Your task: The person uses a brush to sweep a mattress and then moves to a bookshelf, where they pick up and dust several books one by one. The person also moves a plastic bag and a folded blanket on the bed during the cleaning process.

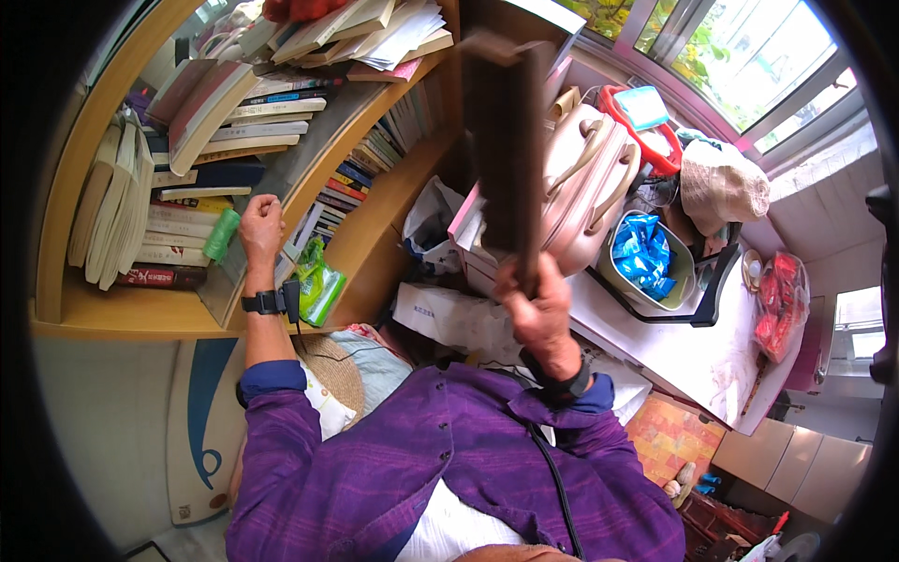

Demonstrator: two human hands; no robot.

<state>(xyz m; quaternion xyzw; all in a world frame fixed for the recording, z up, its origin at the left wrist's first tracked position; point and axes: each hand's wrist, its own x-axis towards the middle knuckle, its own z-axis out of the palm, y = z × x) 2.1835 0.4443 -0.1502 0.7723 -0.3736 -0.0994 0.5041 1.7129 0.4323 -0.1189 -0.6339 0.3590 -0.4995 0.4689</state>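
My right hand point(539, 301) grips the lower end of a long, flat dark brown object point(500, 147), raised upright before me. Motion blurs that object, so its exact kind is unclear. At the bookcase point(379, 221), my left hand point(261, 223) has its fingers curled in, with nothing visible in them. It is in front of the shelf, beside a green roll point(223, 235) of plastic material. Stacked books point(186, 235) fill the shelf behind this hand. A glass pane point(316, 151) runs along the shelf front, close to the fingers.
Loose books and papers point(365, 31) lie piled on top. A bright green packet point(317, 288) sits on the lower ledge. Rightward, a white desk point(660, 355) bears a pink suitcase point(586, 190), a bin of blue packets point(667, 281), a hat point(723, 183) and a red bag point(779, 302).
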